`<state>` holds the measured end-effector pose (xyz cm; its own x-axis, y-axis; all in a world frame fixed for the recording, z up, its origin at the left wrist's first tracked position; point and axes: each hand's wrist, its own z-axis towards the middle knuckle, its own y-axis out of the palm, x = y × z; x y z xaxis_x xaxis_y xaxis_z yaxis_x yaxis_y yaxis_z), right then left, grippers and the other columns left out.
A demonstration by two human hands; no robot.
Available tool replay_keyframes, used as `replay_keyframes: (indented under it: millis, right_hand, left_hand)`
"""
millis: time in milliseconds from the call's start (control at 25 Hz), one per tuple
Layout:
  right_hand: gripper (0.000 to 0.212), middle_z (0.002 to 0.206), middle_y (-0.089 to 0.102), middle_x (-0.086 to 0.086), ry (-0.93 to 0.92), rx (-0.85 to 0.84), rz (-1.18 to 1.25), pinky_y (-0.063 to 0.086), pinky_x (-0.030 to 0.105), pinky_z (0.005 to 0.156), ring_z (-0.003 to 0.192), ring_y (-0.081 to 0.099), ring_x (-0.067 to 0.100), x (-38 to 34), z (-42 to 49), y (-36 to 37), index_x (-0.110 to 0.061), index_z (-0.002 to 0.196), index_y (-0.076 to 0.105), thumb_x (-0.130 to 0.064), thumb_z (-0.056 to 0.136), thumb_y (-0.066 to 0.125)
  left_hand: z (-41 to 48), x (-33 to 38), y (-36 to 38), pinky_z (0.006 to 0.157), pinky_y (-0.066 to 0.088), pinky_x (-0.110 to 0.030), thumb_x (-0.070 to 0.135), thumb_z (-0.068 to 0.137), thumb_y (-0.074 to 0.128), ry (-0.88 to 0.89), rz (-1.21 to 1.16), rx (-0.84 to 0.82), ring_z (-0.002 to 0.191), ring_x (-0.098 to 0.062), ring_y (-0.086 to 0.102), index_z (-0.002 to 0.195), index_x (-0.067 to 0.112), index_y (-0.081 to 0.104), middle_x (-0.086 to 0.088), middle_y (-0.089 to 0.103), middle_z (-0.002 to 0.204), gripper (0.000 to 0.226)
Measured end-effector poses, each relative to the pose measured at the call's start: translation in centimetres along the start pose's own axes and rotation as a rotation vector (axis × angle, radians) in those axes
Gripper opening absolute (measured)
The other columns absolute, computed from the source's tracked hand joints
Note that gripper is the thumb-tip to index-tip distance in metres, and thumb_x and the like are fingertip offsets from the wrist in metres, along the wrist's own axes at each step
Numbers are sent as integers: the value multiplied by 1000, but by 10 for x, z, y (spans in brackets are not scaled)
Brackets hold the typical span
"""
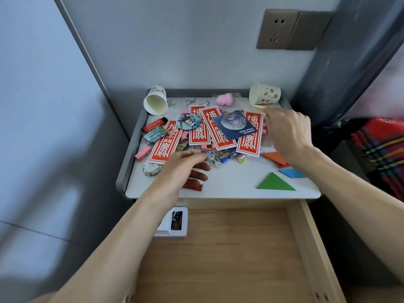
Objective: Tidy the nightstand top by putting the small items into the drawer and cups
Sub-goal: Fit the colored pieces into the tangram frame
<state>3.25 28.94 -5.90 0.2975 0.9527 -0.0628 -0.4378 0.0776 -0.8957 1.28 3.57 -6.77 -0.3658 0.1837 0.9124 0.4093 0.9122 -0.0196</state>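
- The coming move turns on the far-right cup (265,94). It lies on its side at the back right corner of the worktop (229,184), its long axis running left to right and its mouth open to the left.
- The right hand (288,132) is much the nearer hand. It reaches in from the right with its back to the camera and its fingers stretched forward and left, ending just below the cup's mouth.
- Its fingertips are on a pale yellow piece (259,108) that touches the cup's lower rim. I cannot tell whether they pinch it or only press on it.
- The piece would likely have to go rightward into the mouth. The cup may first need standing up, or it could roll.
- The left hand (185,169) hovers low over the front of the clutter, fingers loosely curled with nothing seen in its grasp, so I judge it released. Small charms (213,159) lie just past its fingertips, and a red piece (194,188) shows under it.
- The far-left cup (155,101) is also tipped over, its mouth facing the camera, well apart from both hands.
- The drawer (306,237) stands pulled out below the front edge, under both forearms. A small white box (175,221) lies in its back left corner.
- Red cards (164,145) and a green triangle (274,182) are among the things not yet put away.
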Motion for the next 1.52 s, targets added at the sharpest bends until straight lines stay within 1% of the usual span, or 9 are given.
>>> replay_keyframes:
  millis: [160,360,480,600,720,920,1000,1160,1520]
  right_hand:
    - [41,111,72,1,-366,277,466,44,9,89,102,61,8,-42,-55,-35,-18,117,70,8,87,58]
    - [28,125,66,2,-581,-69,583,49,36,97,113,62,21,-67,-96,-11,-13,115,72,-24,91,63]
    - [37,126,63,-2,-225,-150,709,47,30,97,114,57,12,-53,-84,-18,-18,122,67,-35,89,67]
    - [42,106,67,0,274,-295,850,49,19,72,85,61,9,-37,-68,-18,-21,127,60,-31,88,70]
    - [22,89,69,13,389,-489,1052,56,37,61,73,64,26,-37,-65,-9,-26,110,67,-25,89,69]
    - [16,64,59,5,590,-454,1277,40,25,43,46,49,13,-43,-83,-8,-8,107,61,-16,93,64]
    - [20,79,65,5,510,-466,1146,43,27,48,54,58,15,-35,-87,-9,-9,110,61,-23,96,59]
    - [32,111,60,-5,115,-381,189,47,31,67,90,62,18,9,-101,-12,-26,118,62,-39,89,65]
    - [47,108,61,2,83,-530,187,51,33,73,97,61,21,23,-101,-5,-19,114,56,-44,79,75]
  left_hand:
    - [-6,3,8,57,54,-28,35,100,55,-53,-256,-118,74,-26,71,106,5,69,-14,75,97,33]
    - [-14,-2,12,49,51,-28,9,101,49,1,-301,-11,60,-23,67,99,6,66,-10,70,73,17]
    - [-16,0,3,53,59,-39,5,103,45,-13,-285,-16,72,-36,73,109,7,62,-15,75,91,18]
    - [-26,4,4,50,59,-38,13,102,51,-86,-157,-224,79,-46,73,120,9,58,-20,75,103,19]
    - [-25,-1,9,43,52,-28,21,97,62,-88,-90,-127,68,-27,73,119,9,62,-9,75,93,26]
    - [-22,-20,22,51,53,-25,18,87,72,-127,-419,-84,72,-20,67,114,12,66,-7,70,93,28]
    - [-23,-26,31,51,54,-26,9,88,70,-102,-340,-66,71,-19,68,112,10,67,-8,72,92,24]
    - [-18,-24,26,48,55,-26,7,87,70,-75,-368,-8,68,-18,68,109,11,67,-8,72,89,23]
    - [-22,-23,33,61,63,-40,10,97,56,-135,-393,-177,77,-28,72,112,13,63,-13,72,98,17]
